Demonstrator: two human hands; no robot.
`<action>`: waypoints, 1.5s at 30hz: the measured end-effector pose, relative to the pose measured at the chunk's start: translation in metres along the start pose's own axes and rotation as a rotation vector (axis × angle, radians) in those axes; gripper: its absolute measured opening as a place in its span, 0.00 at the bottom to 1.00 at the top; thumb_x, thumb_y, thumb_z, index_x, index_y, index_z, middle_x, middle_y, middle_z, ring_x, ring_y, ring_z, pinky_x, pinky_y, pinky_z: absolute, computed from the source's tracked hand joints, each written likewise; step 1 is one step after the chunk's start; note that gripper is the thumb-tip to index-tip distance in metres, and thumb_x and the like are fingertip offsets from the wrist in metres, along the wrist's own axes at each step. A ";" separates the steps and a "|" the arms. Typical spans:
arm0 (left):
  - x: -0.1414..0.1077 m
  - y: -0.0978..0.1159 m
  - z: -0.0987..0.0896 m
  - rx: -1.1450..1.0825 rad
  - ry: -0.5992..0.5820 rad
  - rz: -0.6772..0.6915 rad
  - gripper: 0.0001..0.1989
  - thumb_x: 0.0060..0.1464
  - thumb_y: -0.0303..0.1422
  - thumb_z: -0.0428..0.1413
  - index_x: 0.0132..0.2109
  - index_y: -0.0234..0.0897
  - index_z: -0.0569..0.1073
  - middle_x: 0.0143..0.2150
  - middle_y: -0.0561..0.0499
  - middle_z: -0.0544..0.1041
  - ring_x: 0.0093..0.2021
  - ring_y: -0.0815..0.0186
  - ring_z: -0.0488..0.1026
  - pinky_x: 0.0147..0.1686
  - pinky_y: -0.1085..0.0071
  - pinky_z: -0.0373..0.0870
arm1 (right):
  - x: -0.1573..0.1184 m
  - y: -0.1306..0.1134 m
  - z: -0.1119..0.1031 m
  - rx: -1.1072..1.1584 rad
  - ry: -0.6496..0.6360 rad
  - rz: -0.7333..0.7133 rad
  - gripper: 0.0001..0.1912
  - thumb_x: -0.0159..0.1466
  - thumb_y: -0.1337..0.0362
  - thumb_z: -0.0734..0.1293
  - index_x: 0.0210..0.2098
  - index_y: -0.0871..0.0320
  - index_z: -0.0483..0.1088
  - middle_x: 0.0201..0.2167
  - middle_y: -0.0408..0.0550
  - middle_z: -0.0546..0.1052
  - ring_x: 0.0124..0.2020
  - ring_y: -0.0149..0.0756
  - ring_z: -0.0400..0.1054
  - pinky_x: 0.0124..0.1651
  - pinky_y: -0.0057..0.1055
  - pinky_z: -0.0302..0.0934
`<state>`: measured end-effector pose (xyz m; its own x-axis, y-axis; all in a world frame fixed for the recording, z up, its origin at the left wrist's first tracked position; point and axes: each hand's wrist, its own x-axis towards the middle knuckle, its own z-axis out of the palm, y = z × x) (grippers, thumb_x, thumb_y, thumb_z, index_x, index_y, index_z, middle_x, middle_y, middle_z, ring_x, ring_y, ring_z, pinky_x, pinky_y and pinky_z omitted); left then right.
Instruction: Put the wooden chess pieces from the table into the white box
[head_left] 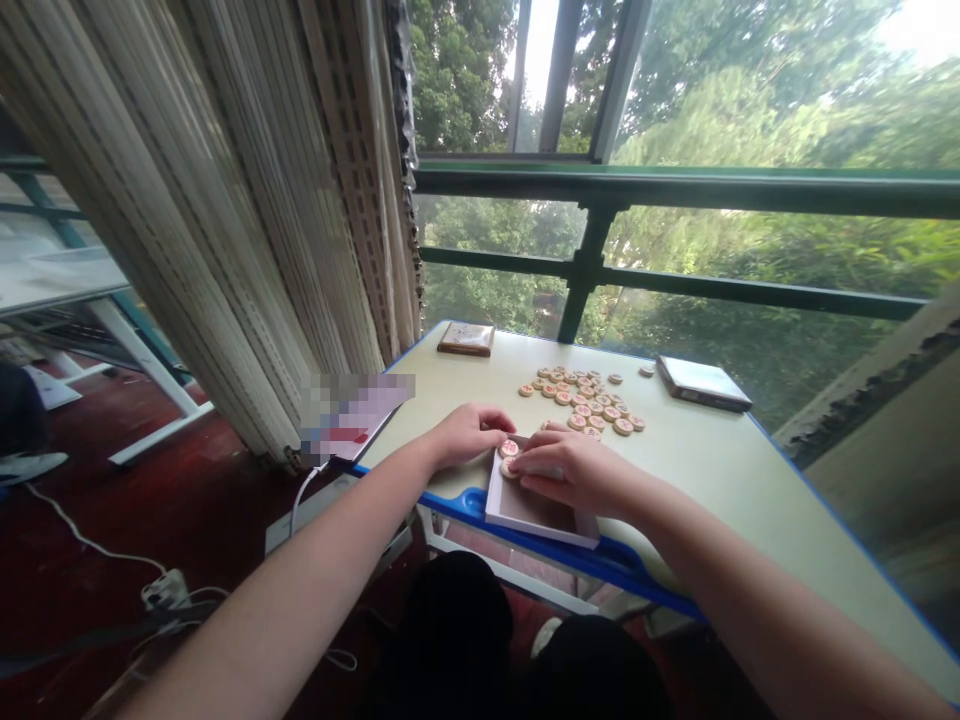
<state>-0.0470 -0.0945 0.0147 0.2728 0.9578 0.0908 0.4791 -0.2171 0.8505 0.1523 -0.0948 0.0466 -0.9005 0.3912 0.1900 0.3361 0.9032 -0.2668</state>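
A shallow white box [516,519] with a brown inside sits at the front edge of the table. Two round wooden Chinese chess pieces, the far one [508,448] with a red character and the near one [507,468], lie along its left side. My left hand [471,436] is curled at the box's far left corner, thumb at the rim by the far piece. Over the box, my right hand [571,466] has its fingertips on the near piece, partly covering it. Beyond the hands, several more chess pieces [581,398] lie loosely grouped on the table.
The cream table [697,490] has a blue edge. At its back left lies a small brown box [466,339]; a flat white-topped box [705,383] is at the right. A purple folder-like item [375,420] sticks out at the left, near a curtain [225,200]. Window rails stand behind.
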 end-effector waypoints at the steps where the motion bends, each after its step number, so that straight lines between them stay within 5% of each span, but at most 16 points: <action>1: 0.000 0.000 0.000 -0.003 0.001 -0.002 0.11 0.45 0.29 0.53 0.36 0.33 0.76 0.35 0.50 0.78 0.37 0.66 0.72 0.41 0.72 0.67 | 0.000 0.000 -0.001 0.014 -0.003 0.006 0.12 0.62 0.64 0.62 0.42 0.53 0.74 0.39 0.49 0.75 0.40 0.36 0.66 0.42 0.31 0.60; 19: -0.005 -0.003 -0.001 0.064 0.018 0.054 0.12 0.46 0.30 0.52 0.37 0.33 0.76 0.35 0.51 0.78 0.36 0.66 0.72 0.39 0.74 0.67 | 0.002 0.005 0.006 -0.042 0.051 0.043 0.11 0.59 0.65 0.64 0.41 0.54 0.73 0.37 0.49 0.74 0.39 0.36 0.66 0.40 0.31 0.61; 27: -0.004 -0.002 -0.001 0.045 0.009 0.087 0.13 0.49 0.33 0.49 0.37 0.35 0.77 0.36 0.51 0.78 0.40 0.64 0.72 0.44 0.72 0.66 | 0.005 0.019 0.006 -0.110 0.234 0.135 0.10 0.61 0.62 0.63 0.36 0.55 0.75 0.33 0.50 0.73 0.35 0.35 0.65 0.38 0.31 0.59; 33: -0.003 -0.002 0.001 0.137 0.020 0.073 0.14 0.49 0.33 0.50 0.38 0.35 0.77 0.38 0.50 0.78 0.38 0.65 0.73 0.40 0.72 0.66 | -0.006 0.055 -0.011 -0.206 0.450 0.520 0.10 0.59 0.66 0.61 0.33 0.58 0.75 0.32 0.50 0.74 0.35 0.36 0.66 0.38 0.30 0.58; 37: 0.000 0.000 0.005 0.215 0.089 0.061 0.13 0.48 0.32 0.49 0.36 0.35 0.77 0.34 0.51 0.79 0.35 0.65 0.73 0.37 0.73 0.66 | -0.017 0.077 -0.021 -0.268 0.412 0.782 0.14 0.60 0.63 0.59 0.31 0.58 0.76 0.30 0.51 0.74 0.34 0.37 0.65 0.36 0.30 0.56; 45: 0.007 -0.002 0.011 0.322 0.219 0.085 0.12 0.48 0.29 0.49 0.34 0.36 0.78 0.33 0.51 0.79 0.33 0.66 0.72 0.37 0.73 0.66 | -0.016 0.086 -0.007 -0.173 0.272 0.771 0.12 0.57 0.62 0.61 0.34 0.55 0.76 0.35 0.49 0.75 0.37 0.36 0.65 0.37 0.27 0.55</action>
<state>-0.0373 -0.0898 0.0081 0.1548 0.9439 0.2918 0.7095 -0.3117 0.6321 0.1977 -0.0222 0.0271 -0.3103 0.9195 0.2414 0.8883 0.3709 -0.2708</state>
